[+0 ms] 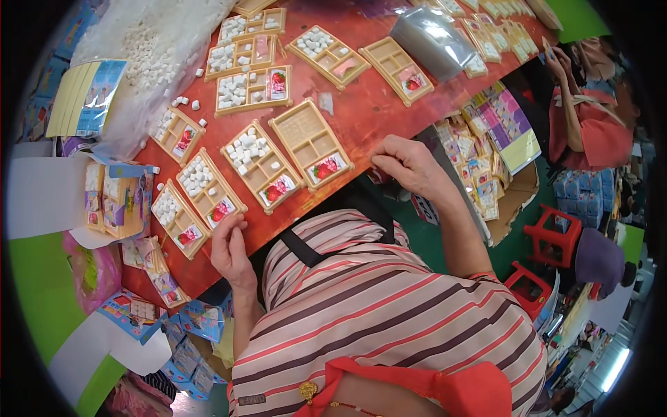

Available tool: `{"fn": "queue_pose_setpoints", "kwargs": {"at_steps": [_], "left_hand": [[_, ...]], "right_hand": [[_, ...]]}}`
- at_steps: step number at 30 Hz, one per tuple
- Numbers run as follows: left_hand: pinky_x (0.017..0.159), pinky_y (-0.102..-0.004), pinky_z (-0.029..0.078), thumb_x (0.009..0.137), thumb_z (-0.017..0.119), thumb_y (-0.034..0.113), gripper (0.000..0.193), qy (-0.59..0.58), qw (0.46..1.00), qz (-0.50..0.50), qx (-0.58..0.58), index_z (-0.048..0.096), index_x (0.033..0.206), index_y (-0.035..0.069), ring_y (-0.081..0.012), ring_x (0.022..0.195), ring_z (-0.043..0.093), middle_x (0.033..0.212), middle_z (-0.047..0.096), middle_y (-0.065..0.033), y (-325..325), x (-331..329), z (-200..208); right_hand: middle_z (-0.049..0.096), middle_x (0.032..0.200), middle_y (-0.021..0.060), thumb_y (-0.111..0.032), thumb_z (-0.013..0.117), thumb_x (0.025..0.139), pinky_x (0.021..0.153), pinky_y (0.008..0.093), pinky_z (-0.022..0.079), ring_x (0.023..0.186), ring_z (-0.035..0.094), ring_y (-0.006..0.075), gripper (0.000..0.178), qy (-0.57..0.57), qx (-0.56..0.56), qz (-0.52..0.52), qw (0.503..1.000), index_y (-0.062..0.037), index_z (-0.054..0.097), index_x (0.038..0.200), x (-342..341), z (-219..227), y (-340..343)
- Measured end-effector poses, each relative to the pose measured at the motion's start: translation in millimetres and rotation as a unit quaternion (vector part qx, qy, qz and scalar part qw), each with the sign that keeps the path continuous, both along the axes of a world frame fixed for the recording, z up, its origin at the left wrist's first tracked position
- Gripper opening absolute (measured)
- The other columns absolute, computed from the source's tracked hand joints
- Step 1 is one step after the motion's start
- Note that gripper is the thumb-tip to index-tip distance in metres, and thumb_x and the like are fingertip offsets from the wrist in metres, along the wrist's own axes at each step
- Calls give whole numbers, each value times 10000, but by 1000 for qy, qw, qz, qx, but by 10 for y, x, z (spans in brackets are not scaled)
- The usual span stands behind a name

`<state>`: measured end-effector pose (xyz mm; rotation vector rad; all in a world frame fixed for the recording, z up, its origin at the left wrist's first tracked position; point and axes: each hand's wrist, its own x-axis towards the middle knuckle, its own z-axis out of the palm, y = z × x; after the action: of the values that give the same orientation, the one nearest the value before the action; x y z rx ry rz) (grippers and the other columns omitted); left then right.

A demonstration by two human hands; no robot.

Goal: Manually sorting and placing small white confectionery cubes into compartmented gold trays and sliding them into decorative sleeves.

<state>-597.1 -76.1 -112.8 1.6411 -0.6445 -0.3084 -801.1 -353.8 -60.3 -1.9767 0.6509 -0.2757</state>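
My left hand [233,251] is at the table's near edge, fingers bent together beside the lower corner of a tan compartment tray [224,197]. Whether it grips the tray I cannot tell. White marshmallow-like pieces [196,175] fill that tray's large compartment, and a strawberry picture card [221,209] lies in a small one. To the right is a similar tray [233,149] with white pieces. Beside it, a tray [295,125] has a bare large compartment and a strawberry card [324,167]. Right of that, my right hand [410,163] hovers with curled fingers; their inner side is hidden.
Several more trays [253,90] spread over the red table [347,125]. A plastic sheet [156,52] heaped with white pieces lies back left, a clear plastic bin [434,42] back right. A carton [517,198] of packed trays stands right, near red stools [552,233] and another person [590,128].
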Motion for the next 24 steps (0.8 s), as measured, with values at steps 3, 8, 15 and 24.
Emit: {"fn": "queue_pose_setpoints", "kwargs": {"at_steps": [3,8,15,24], "left_hand": [[835,-277,483,953,491,37,206,13,1000,2,8,617,1106,-20,-143,910,609,1043,658,-99,-17,6,57],[821,-264,486,956,495,49,205,56,998,-13,-39,611,1113,-17,-134,899,613,1018,659,-82,40,68,-18],[769,-246,463,955,500,69,209,110,989,-37,-89,604,1120,-4,-131,856,615,1008,663,-85,44,179,-40],[752,-243,470,960,498,69,221,141,981,-53,-125,591,1148,1,-129,834,627,1014,663,-96,126,245,-97]], "right_hand": [[602,773,169,-155,581,884,690,364,477,743,615,305,184,41,67,10,997,23,617,914,-146,-64,49],[619,807,148,-178,553,896,680,367,473,763,601,261,213,72,-3,50,996,18,631,927,-227,-365,169],[579,1192,235,-270,529,873,927,443,455,1089,563,408,405,162,-52,38,985,-44,571,1207,82,-1517,208],[558,1300,203,-291,561,867,1018,390,414,1200,530,343,442,80,-12,75,994,-95,584,1262,436,-1798,440]]}}
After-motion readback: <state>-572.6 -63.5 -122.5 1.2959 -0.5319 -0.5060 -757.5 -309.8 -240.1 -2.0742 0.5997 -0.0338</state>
